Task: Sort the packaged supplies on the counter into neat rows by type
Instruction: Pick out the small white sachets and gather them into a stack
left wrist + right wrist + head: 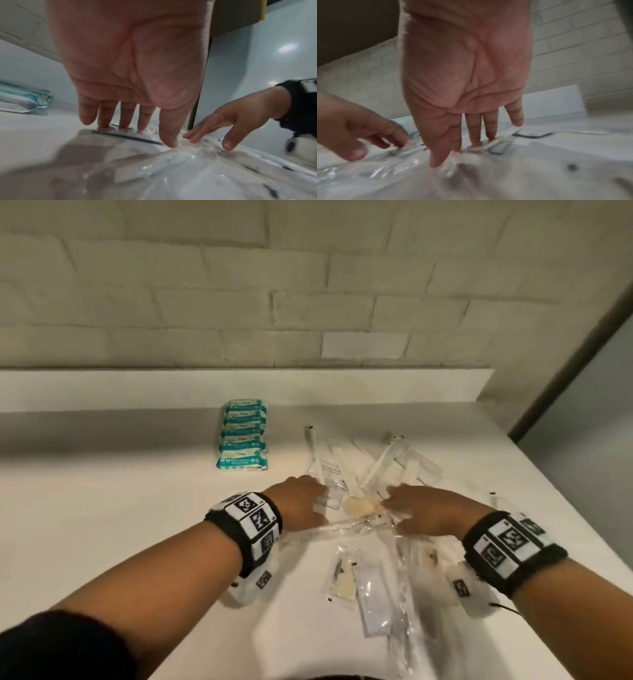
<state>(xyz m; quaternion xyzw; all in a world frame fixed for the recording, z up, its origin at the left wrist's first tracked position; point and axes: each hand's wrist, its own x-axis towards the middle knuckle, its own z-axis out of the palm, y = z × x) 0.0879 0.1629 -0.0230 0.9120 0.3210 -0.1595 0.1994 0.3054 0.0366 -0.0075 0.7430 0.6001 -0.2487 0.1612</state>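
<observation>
Reaching with straight fingers, left hand point(301, 501) and right hand point(421, 513) touch the clear packets point(363, 477), gripping nothing; teal packs point(243, 436) sit in a row nearby

Print on the teal packets point(242, 436) too small to read. Clear pouches point(373, 594) overlap in a heap; count and contents unclear, pile cut off by head view's btm edge at 6 o'clock. Left hand point(301, 501) fingertips hidden under its back. Both wrist views blurred at 6 o'clock, foreground plastic smeared.
</observation>
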